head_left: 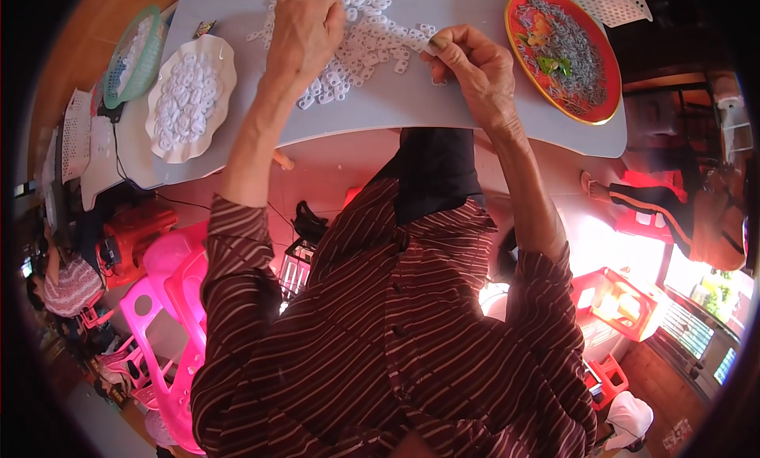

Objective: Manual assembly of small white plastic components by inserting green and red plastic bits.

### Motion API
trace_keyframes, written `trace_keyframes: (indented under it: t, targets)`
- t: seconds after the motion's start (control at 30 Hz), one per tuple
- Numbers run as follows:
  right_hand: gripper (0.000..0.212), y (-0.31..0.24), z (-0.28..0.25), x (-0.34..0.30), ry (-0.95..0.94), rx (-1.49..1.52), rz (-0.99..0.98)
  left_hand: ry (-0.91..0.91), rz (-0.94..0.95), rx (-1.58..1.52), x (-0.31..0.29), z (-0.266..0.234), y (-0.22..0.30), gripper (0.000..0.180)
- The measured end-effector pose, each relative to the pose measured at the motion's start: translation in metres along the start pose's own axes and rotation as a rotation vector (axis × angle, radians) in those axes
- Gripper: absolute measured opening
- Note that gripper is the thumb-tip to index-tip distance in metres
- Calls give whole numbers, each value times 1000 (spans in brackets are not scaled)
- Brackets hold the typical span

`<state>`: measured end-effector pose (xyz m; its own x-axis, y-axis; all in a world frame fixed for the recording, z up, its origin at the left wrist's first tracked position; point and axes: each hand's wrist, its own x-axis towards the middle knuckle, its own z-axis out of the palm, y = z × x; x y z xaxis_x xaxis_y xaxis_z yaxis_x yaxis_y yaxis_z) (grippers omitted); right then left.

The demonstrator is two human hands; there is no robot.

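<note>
Now the left hand (305, 32) rests curled on the white pieces (360, 54), right hand (475, 66) pinching one.

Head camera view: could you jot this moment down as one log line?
left hand: resting on pile of white pieces | right hand: pinching one white piece | red plate: grey pieces | table: grey

The small white clips (360, 38) heaped on the table look like smooth moulded plastic with a dull sheen. The pale grey tabletop (412, 102) is matt and even, like laminate. The round red tray with a gold rim (595, 114) shines glossy, and the grey pieces (574, 58) in it glint like metal. The white scalloped dish (158, 137) looks matt plastic. The maroon striped shirt (396, 339) is soft woven cloth.
</note>
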<state>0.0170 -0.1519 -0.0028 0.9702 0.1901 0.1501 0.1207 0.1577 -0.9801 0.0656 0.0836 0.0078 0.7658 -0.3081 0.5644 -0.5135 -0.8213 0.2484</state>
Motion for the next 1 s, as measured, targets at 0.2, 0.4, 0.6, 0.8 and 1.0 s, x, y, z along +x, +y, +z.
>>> trace_keyframes:
  t: [0.2, 0.4, 0.6, 0.8, 1.0]
  targets:
    - [18, -1, 0, 0, -26, -71, -57, -128, 133, 177, 7, 8, -3, 9]
    - [16, -6, 1, -1, -54, -79, -11, -129, 126, 150, 10, 8, 0, 14]
    - [13, 0, 2, -1, -45, 19, -22, -221, 110, 118, 13, 13, 1, 15]
    - [15, -2, 3, -2, -30, -27, -18, -66, 180, 26, 13, 12, -12, 7]
    - [14, -3, 4, -2, -3, -39, -18, -201, 245, 11, 10, 10, -6, 13]
